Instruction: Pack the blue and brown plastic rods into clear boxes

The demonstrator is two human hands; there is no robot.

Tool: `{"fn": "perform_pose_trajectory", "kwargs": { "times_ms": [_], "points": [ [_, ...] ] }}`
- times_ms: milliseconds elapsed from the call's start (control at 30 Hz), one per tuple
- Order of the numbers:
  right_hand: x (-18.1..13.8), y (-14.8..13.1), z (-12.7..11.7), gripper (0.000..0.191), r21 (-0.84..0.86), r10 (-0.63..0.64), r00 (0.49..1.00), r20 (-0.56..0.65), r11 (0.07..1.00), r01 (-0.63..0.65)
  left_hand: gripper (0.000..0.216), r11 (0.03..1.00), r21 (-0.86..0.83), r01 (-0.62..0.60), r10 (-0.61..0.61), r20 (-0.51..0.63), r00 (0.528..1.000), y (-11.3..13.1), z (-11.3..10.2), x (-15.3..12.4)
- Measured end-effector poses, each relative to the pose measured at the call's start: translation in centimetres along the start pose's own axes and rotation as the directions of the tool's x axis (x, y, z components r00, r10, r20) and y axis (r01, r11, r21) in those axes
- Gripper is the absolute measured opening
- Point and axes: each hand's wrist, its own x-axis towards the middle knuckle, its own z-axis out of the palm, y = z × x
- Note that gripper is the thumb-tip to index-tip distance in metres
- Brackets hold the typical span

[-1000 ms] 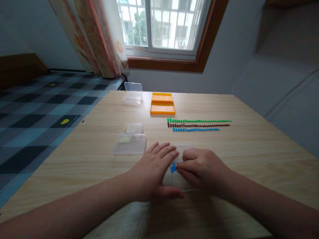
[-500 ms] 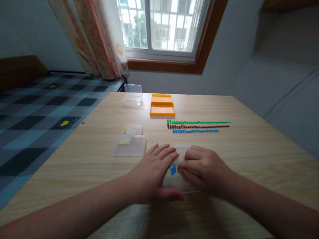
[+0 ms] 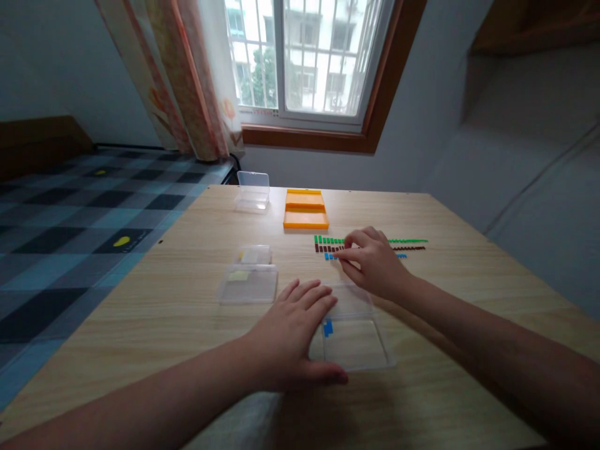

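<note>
My left hand (image 3: pixel 295 331) lies with its fingers spread along the left side of an open clear plastic box (image 3: pixel 360 344). A few small blue blocks (image 3: pixel 328 327) sit together in that box's near half, at its upper left corner. Beyond the box, my right hand (image 3: pixel 375 261) is over the rows of small blocks, thumb and forefinger close together at the blue row (image 3: pixel 327 256). Whatever lies between those fingertips is too small to make out. My hand covers the middle of the brown row (image 3: pixel 321 248) and part of the green row (image 3: pixel 323 240).
An orange open case (image 3: pixel 306 217) stands toward the back of the wooden table (image 3: pixel 187 325). Left of it is a clear box (image 3: pixel 253 199) with its lid raised. Another clear box (image 3: pixel 248 287) with a pale label lies left of my hands.
My right hand has left the clear box and moved forward to the rows of blocks. My left hand stays at the box. The view has tilted up slightly.
</note>
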Motion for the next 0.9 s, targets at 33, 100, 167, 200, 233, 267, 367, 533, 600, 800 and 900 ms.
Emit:
{"fn": "perform_pose_trajectory", "kwargs": {
  "times_ms": [33,100,167,200,233,267,367,533,600,800,900],
  "points": [
    [0.4,0.1,0.3,0.019,-0.011,0.010,0.999,0.033,1.000,-0.010,0.103,1.000,-0.007,0.001,-0.001,-0.004,1.000,0.0,0.1,0.0],
    [1.0,0.1,0.9,0.017,-0.031,0.026,0.997,0.076,0.999,-0.024,0.104,1.000,-0.018,0.001,-0.001,-0.009,1.000,-0.1,0.1,0.0],
    [1.4,0.0,1.4,0.017,-0.040,0.025,0.995,0.096,0.999,-0.021,0.104,1.000,-0.025,0.000,0.000,-0.010,1.000,0.0,0.2,0.1],
    [1.5,0.0,1.6,0.017,-0.038,0.018,0.995,0.099,0.999,-0.014,0.103,1.000,-0.027,0.002,-0.003,-0.011,1.000,0.0,0.1,0.1],
    [1.6,-0.1,1.8,0.018,-0.033,0.010,0.995,0.103,0.999,-0.006,0.103,1.000,-0.029,0.006,-0.007,-0.009,1.000,0.1,0.1,0.1],
    [1.6,-0.2,1.9,0.018,-0.026,0.002,0.994,0.107,1.000,0.001,0.104,0.999,-0.030,0.012,-0.012,-0.006,1.000,0.1,0.1,0.2],
    [1.5,-0.4,2.2,0.019,0.004,-0.013,0.993,0.114,1.000,0.013,0.104,0.999,-0.030,0.016,-0.016,0.000,1.000,0.1,0.1,0.2],
    [1.3,-0.5,2.1,0.018,0.071,0.006,0.995,0.095,0.997,-0.013,0.103,0.999,-0.032,0.004,-0.004,-0.015,1.000,0.2,0.1,0.1],
    [1.4,-0.5,2.1,0.021,0.099,0.023,0.994,0.109,0.995,-0.034,0.104,1.000,-0.026,0.013,-0.013,-0.005,1.000,0.2,0.0,0.1],
    [1.8,-0.4,2.1,0.010,0.144,0.028,0.988,0.152,0.988,-0.050,0.105,1.000,-0.013,0.022,-0.022,0.025,0.999,0.3,-0.1,0.1],
    [1.5,-0.3,1.3,0.008,0.171,0.039,0.990,0.136,0.983,-0.062,0.105,1.000,0.007,0.007,-0.007,0.029,1.000,0.1,0.0,0.1]
  ]
}}
